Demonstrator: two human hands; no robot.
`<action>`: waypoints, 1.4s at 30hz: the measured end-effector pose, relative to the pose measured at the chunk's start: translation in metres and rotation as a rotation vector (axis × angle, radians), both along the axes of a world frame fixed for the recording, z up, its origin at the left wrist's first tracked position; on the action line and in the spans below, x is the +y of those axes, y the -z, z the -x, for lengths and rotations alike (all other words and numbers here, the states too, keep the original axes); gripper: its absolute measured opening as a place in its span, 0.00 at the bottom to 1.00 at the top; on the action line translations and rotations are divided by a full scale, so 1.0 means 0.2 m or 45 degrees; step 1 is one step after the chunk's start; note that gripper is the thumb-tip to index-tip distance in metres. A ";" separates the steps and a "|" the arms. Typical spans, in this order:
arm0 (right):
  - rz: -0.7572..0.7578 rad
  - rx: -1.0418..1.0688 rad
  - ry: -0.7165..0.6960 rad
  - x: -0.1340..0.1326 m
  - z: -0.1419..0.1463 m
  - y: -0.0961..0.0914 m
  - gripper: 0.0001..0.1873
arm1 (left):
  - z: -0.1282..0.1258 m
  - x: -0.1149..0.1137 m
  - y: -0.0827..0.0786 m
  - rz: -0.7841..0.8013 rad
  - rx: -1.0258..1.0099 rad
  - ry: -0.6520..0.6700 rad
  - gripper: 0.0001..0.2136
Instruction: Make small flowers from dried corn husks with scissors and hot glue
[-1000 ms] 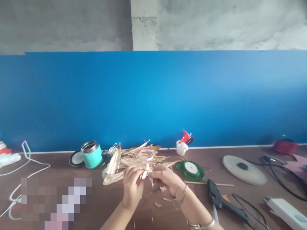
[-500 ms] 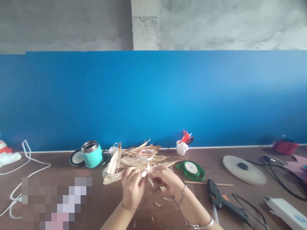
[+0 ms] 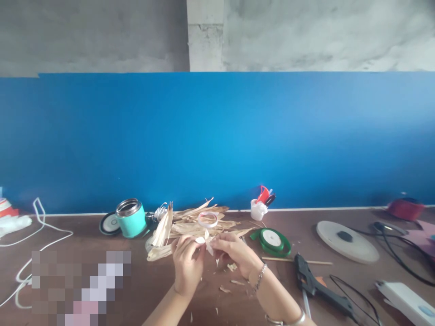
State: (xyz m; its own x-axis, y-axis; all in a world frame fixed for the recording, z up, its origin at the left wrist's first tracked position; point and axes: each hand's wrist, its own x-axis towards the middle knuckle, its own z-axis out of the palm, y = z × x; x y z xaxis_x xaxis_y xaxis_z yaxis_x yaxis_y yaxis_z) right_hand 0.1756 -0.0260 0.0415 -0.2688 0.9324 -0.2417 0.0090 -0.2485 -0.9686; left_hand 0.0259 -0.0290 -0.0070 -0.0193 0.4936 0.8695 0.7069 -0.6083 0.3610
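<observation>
Petal piece (image 3: 208, 245), pale w/ a few pointed lobes, is btwn the two hands, at the near side of a heap of dry husks (image 3: 195, 227). L hand (image 3: 188, 263): thumb + index brought tog. on its left side, other fingers curled, hardly any gap. R hand (image 3: 234, 251): thumb + index pinched on its right side, rest folded under; exact contact pts partly hidden. White tape ring (image 3: 204, 225) is on the husks, just far of the fingers. Scraps (image 3: 232, 267) lie on the brown table (image 3: 142, 294), near side, by the R hand. Left of husks: open turquoise jar (image 3: 132, 225), w/ a dark-rimmed lid (image 3: 110, 223) just beside; white cable (image 3: 56, 239) further left. Right: green ribbon spool (image 3: 271, 239) close to the R hand, thin stick (image 3: 317, 262) nearer, then black glue gun (image 3: 314, 286) w/ cord, and round pale disc (image 3: 331, 240) well apart. White cup (image 3: 257, 211) w/ pens etc. stands far, agst the blue panel (image 3: 217, 136). Nothing blocks the R forearm, tho the glue gun's just right of it. Both forearms come in from the near edge, angled inward; R wrist has a chain bracelet (image 3: 260, 277).
</observation>
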 end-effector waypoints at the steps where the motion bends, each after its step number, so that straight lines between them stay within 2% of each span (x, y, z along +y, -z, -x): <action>1: -0.009 0.001 0.026 0.00 0.00 0.00 0.12 | 0.00 0.00 0.00 0.027 -0.039 0.015 0.07; 4: -0.018 -0.006 0.051 0.00 0.01 -0.01 0.13 | -0.01 0.02 0.00 0.169 -0.236 0.120 0.07; 7: 0.011 -0.007 0.040 -0.01 0.02 -0.01 0.13 | -0.01 0.03 0.00 0.401 -0.464 0.272 0.07; 11: 0.034 -0.030 -0.002 0.00 0.02 -0.01 0.12 | -0.01 0.03 0.00 0.603 -0.600 0.380 0.07; 14: -0.032 -0.058 0.005 0.00 0.01 0.00 0.09 | -0.01 0.03 0.01 0.575 -0.580 0.357 0.06; 16: -0.184 -0.075 0.056 0.01 0.01 0.02 0.06 | -0.01 0.04 0.02 0.515 -0.532 0.319 0.05; 18: -0.334 -0.093 0.098 0.02 0.01 0.03 0.07 | -0.01 0.04 0.03 0.471 -0.482 0.284 0.05; 20: -0.376 -0.114 0.122 0.03 0.01 0.04 0.08 | -0.01 0.04 0.04 0.448 -0.433 0.260 0.05; 24: -0.221 -0.106 0.144 0.02 0.02 0.03 0.06 | 0.00 0.04 0.04 0.371 -0.338 0.223 0.05; 30: 0.014 0.042 -0.052 0.00 -0.01 -0.02 0.06 | 0.00 0.02 0.02 0.312 -0.208 0.194 0.08; 34: 0.034 0.097 -0.093 0.00 -0.02 -0.03 0.04 | 0.00 0.02 0.02 0.307 -0.177 0.205 0.09; 40: -0.052 0.047 0.018 0.00 -0.01 -0.02 0.05 | 0.00 0.03 0.03 0.261 -0.175 0.160 0.06; 42: -0.052 0.008 0.001 0.00 -0.01 -0.02 0.07 | 0.00 0.03 0.03 0.243 -0.177 0.121 0.06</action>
State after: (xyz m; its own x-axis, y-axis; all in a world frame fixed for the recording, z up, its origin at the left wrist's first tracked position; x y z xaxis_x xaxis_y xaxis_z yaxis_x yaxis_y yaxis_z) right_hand 0.1771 -0.0259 0.0453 -0.2695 0.9416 -0.2017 0.0027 -0.2087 -0.9780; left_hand 0.0254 -0.0228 -0.0132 -0.0776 0.6539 0.7526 0.5854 -0.5812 0.5653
